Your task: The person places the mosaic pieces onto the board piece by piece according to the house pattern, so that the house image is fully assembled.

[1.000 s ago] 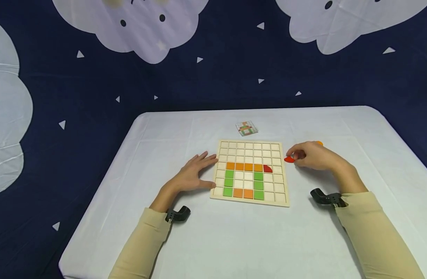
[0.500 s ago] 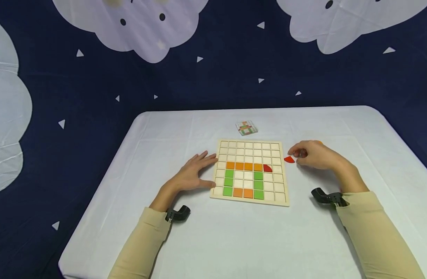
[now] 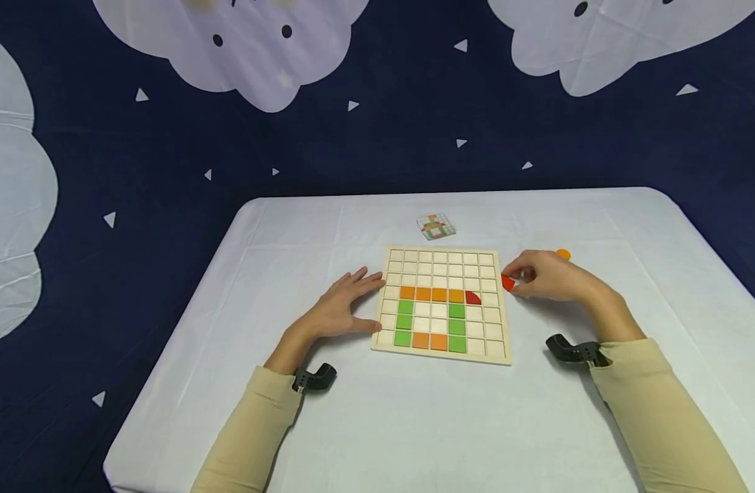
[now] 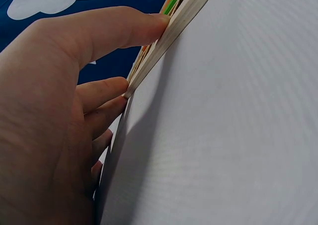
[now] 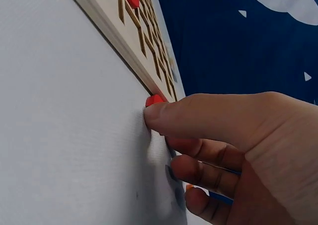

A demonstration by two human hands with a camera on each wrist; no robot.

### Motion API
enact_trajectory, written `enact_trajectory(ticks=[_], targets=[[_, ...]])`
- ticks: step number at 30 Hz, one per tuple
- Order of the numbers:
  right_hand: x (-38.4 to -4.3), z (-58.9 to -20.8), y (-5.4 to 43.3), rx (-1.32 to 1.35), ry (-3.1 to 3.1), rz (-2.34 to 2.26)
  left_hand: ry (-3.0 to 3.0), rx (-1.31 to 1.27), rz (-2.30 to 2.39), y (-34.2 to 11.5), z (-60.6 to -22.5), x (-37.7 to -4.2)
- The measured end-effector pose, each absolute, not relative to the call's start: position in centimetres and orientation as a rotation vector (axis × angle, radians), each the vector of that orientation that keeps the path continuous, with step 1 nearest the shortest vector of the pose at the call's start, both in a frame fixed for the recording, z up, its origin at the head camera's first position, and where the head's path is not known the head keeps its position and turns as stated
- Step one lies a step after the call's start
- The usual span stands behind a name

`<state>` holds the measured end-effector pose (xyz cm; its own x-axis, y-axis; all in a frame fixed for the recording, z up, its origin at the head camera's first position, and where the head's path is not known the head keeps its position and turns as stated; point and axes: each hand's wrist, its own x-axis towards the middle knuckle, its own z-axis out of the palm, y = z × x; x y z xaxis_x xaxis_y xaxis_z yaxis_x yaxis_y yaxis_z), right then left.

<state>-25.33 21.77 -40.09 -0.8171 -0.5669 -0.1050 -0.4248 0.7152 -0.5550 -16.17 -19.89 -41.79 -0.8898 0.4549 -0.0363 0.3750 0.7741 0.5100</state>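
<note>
A square wooden grid board (image 3: pixel 476 259) lies mid-table, with rows of orange and green square tiles and a dark red quarter-round tile (image 3: pixel 473 298) set in it. My left hand (image 3: pixel 345 306) is spread at the board's left side, thumb and fingertips touching its edge, as the left wrist view confirms. Just off the right edge, my right hand (image 3: pixel 552 275) pinches a bright red tile (image 3: pixel 508 283). In the right wrist view the thumb covers much of this red tile (image 5: pixel 154 100), close against the board's side; the index fingertip is hidden.
Behind the board lies a small pattern card (image 3: pixel 436 226) printed with a coloured grid. An orange round piece (image 3: pixel 564 254) shows beyond the right hand, partly hidden by it. The white-covered table (image 3: pixel 414 424) meets a dark blue cloth backdrop with clouds.
Half a second ago the right fingers were just apart from the red tile. They have moved left onto it, and the tile now sits nearer the board. The left hand stays put.
</note>
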Motion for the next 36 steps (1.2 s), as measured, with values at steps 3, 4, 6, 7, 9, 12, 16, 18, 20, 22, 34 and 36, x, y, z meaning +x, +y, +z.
enact_trajectory(ticks=[3,4,6,7,9,12,16,18,20,22,34,36], targets=[[-25.37,-40.22,21.6,-0.78,2.665,-0.768,2.81,0.664,0.759,-19.9,-41.81,-16.13],[-25.38,-40.26,21.56,-0.778,2.669,-0.771,2.81,0.664,0.759,-19.9,-41.81,-16.13],[-25.41,-40.33,21.51,-0.771,2.676,-0.778,2.81,0.666,0.756,-19.91,-41.84,-16.16],[-25.42,-40.35,21.49,-0.766,2.678,-0.78,2.811,0.668,0.754,-19.92,-41.86,-16.17],[-25.45,-40.35,21.5,-0.759,2.679,-0.784,2.812,0.671,0.753,-19.94,-41.92,-16.24],[-25.42,-40.26,21.58,-0.755,2.667,-0.801,2.815,0.676,0.749,-19.94,-41.98,-16.35],[-25.29,-40.11,21.7,-0.759,2.647,-0.825,2.815,0.679,0.751,-19.94,-42.01,-16.4],[-25.26,-40.1,21.68,-0.762,2.637,-0.834,2.813,0.679,0.753,-19.95,-41.99,-16.38],[-25.27,-40.14,21.61,-0.765,2.629,-0.841,2.812,0.675,0.756,-19.96,-42.0,-16.36],[-25.27,-40.19,21.54,-0.763,2.623,-0.847,2.812,0.672,0.758,-19.96,-42.0,-16.32],[-25.28,-40.35,21.49,-0.733,2.612,-0.867,2.816,0.681,0.761,-19.92,-42.01,-16.38],[-25.31,-40.38,21.54,-0.732,2.62,-0.865,2.815,0.681,0.764,-19.91,-42.02,-16.4]])
